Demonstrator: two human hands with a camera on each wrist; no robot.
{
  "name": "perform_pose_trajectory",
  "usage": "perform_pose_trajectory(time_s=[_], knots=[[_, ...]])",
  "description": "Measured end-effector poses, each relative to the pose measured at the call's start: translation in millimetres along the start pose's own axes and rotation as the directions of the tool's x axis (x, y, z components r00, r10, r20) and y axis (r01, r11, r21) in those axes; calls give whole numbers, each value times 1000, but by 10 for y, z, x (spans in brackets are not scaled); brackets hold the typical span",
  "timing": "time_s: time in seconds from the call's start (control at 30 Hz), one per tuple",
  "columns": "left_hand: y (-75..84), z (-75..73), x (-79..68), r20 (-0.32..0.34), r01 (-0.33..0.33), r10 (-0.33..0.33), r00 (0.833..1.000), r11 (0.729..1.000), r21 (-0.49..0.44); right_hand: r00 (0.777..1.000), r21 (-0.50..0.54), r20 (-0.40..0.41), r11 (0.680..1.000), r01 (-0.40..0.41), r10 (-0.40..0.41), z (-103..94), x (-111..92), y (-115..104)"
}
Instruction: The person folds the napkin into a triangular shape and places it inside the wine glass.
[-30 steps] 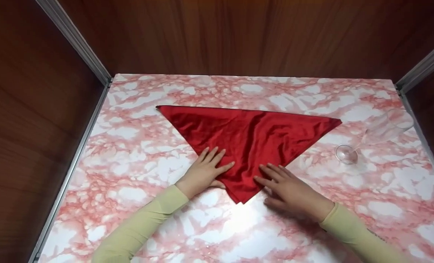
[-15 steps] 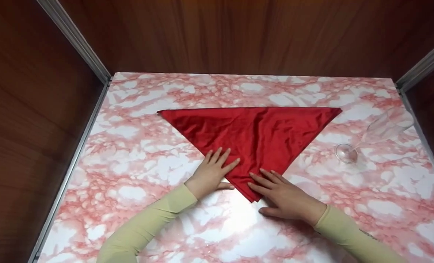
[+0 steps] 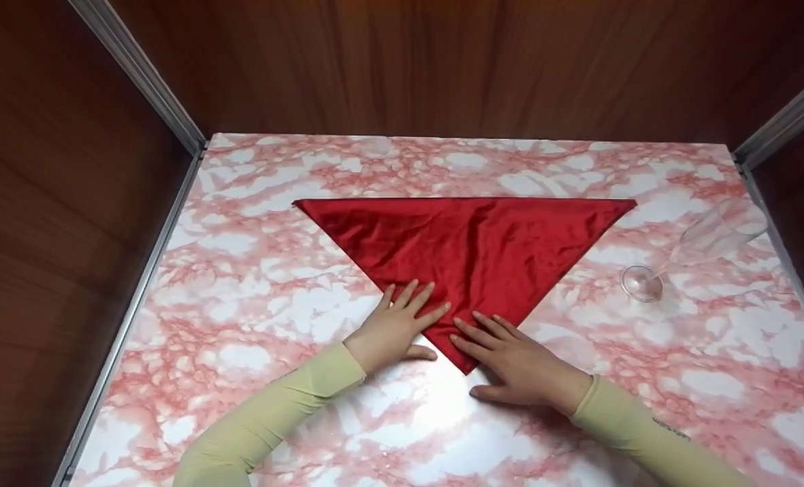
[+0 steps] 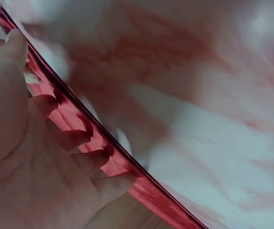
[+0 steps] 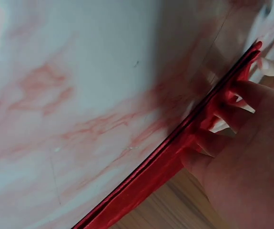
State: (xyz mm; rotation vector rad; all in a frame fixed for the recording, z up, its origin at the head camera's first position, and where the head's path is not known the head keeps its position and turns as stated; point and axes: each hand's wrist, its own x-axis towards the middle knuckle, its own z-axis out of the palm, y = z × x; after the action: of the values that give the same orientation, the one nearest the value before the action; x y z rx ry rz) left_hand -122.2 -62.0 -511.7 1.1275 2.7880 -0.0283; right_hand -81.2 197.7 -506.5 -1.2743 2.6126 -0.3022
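A shiny red cloth (image 3: 456, 257), folded into a triangle, lies on the table with its long edge at the back and its tip toward the person. Light creases run across its middle. On the cloth's left slanted edge rests my left hand (image 3: 392, 331), fingers spread and straight, thumb off the cloth. Opposite it, my right hand (image 3: 524, 362) lays its outstretched fingertips on the right slanted edge near the tip. Both wrist views show the fingers pressing along the edge of the cloth (image 4: 98, 138), where stacked layers (image 5: 141, 176) are visible.
A clear stemmed glass (image 3: 720, 233) lies on its side at the table's right, its round foot (image 3: 642, 283) toward the cloth. The pink-and-white marbled table (image 3: 253, 352) is bordered by brown wood panels (image 3: 442, 67) at the back and sides.
Both hands have shifted slightly, the left to the right and the right to the left. The cloth's back edge has become level, its right corner farther back, and the tip's layers now line up.
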Motion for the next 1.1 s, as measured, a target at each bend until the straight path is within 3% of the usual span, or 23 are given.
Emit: perform_pose_trajectory(time_s=[0.27,0.43,0.6,0.8,0.97,1.1], knots=[[16,-31,-21,35,15,-14,999,999,-34,1000,96,6,995,2,-2,-40,25,60],[-11,-117,81,40,20,-17,999,997,-71,998,145,-14,988,-51,54,-164,93,250],[-80,-190,371,52,45,-42,998,997,-64,988,160,1,975,-151,153,-327,261,491],[-305,-255,884,33,111,-111,993,994,1,967,120,13,959,-256,256,-512,660,870],[-479,-298,1267,92,206,-205,974,978,-6,946,96,9,941,-324,325,-597,1019,1143],[-602,-309,1414,133,277,-267,954,959,-59,939,92,-2,935,-344,345,-598,1182,1274]])
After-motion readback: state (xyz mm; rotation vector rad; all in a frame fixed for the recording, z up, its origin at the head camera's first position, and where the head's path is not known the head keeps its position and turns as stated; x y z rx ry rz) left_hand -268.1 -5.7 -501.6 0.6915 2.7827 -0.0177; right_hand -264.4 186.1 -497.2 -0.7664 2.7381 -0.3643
